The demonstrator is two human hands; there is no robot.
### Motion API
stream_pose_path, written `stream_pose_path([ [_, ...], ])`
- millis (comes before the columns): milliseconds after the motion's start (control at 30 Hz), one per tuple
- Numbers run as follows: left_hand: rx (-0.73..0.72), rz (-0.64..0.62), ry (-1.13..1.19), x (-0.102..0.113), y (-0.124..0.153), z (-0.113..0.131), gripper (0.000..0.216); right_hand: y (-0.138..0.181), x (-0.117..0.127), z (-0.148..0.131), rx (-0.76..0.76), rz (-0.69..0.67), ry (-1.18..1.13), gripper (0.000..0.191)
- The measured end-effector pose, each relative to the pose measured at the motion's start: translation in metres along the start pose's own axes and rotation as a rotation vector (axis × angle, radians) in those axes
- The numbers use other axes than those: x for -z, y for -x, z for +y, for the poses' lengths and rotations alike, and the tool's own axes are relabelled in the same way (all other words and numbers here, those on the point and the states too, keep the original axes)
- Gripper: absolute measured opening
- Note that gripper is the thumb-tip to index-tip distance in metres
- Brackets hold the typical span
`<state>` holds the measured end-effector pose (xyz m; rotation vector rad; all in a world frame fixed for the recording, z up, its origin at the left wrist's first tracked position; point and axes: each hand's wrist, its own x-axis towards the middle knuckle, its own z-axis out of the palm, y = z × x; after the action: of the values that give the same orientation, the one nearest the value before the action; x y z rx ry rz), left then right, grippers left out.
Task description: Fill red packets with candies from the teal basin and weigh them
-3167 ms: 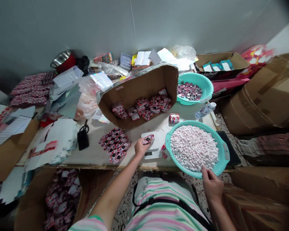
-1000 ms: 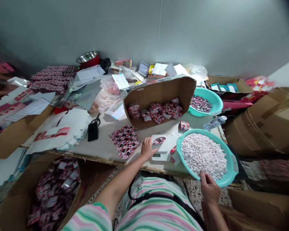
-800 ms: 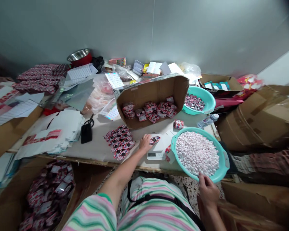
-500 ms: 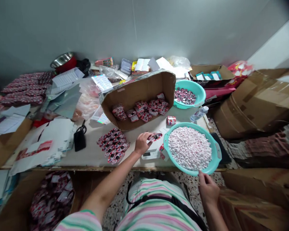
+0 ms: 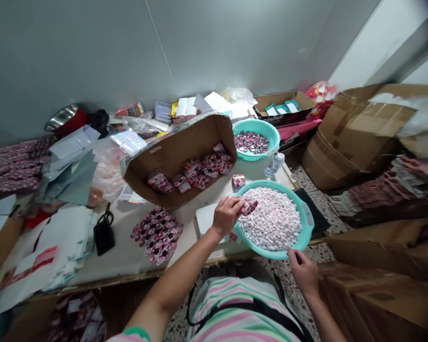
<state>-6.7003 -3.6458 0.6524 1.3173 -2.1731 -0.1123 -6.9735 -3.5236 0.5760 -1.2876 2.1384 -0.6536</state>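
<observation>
My left hand [image 5: 227,214] is closed on a small red patterned packet [image 5: 249,206] and holds it over the near-left rim of a teal basin [image 5: 306,223] full of small white and pink candies [image 5: 271,218]. The white scale [image 5: 207,218] lies just left of that hand. My right hand [image 5: 302,271] sits at the basin's front edge with its fingers curled near the rim. A pile of red packets [image 5: 157,231] lies on the table to the left.
An open cardboard box [image 5: 178,152] with red packets lies on its side behind the scale. A second teal basin [image 5: 271,133] of round lids, a water bottle [image 5: 274,165], a black pouch [image 5: 103,236], paper stacks [image 5: 57,242] and big cartons [image 5: 356,137] surround the work spot.
My left hand lifted the red packet off the scale and carried it right, over the candy basin. The view swung to the right. My right hand stayed at the basin's front edge.
</observation>
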Motion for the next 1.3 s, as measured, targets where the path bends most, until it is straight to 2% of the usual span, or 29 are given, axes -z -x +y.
stream_pose_path([
  [100, -0.019, 0.016, -0.01, -0.001, 0.0, 0.007, 0.028, 0.002, 0.003, 0.002, -0.029, 0.002, -0.014, 0.048],
  [233, 0.037, 0.018, -0.027, 0.001, 0.003, 0.007, 0.028, 0.001, 0.004, 0.007, -0.062, 0.003, -0.034, 0.048],
  [400, 0.061, 0.024, -0.005, 0.007, 0.007, 0.01, 0.03, -0.002, 0.002, 0.008, -0.041, 0.004, -0.03, 0.049],
  [467, 0.114, 0.044, 0.039, 0.009, 0.008, 0.013, 0.032, -0.002, 0.001, 0.007, -0.022, 0.004, -0.035, 0.05],
  [567, 0.29, 0.073, 0.177, 0.005, 0.013, 0.011, 0.032, -0.002, -0.001, 0.005, -0.002, -0.009, -0.04, 0.051],
  [633, 0.475, 0.123, 0.265, 0.0, 0.022, 0.003, 0.034, -0.002, -0.001, 0.004, -0.005, -0.02, -0.035, 0.05],
  [767, 0.877, 0.251, 0.441, -0.01, 0.052, -0.029, 0.041, 0.001, -0.002, 0.003, -0.007, -0.026, -0.022, 0.048],
  [867, 1.023, 0.29, 0.514, -0.011, 0.08, -0.053, 0.04, 0.003, -0.002, 0.003, 0.0, -0.023, -0.009, 0.048],
  [933, 1.059, 0.284, 0.463, -0.009, 0.096, -0.065, 0.04, 0.004, -0.003, 0.003, -0.001, -0.029, -0.001, 0.047],
  [1033, 1.069, 0.201, 0.322, -0.01, 0.113, -0.074, 0.043, 0.004, -0.005, 0.002, -0.011, -0.044, 0.007, 0.045],
  [1133, 1.059, 0.126, 0.242, -0.014, 0.122, -0.076, 0.043, 0.002, -0.006, -0.001, -0.019, -0.067, 0.018, 0.045],
  [1300, 1.048, 0.091, 0.253, -0.028, 0.13, -0.081, 0.038, 0.003, -0.005, -0.005, -0.022, -0.074, 0.042, 0.045],
])
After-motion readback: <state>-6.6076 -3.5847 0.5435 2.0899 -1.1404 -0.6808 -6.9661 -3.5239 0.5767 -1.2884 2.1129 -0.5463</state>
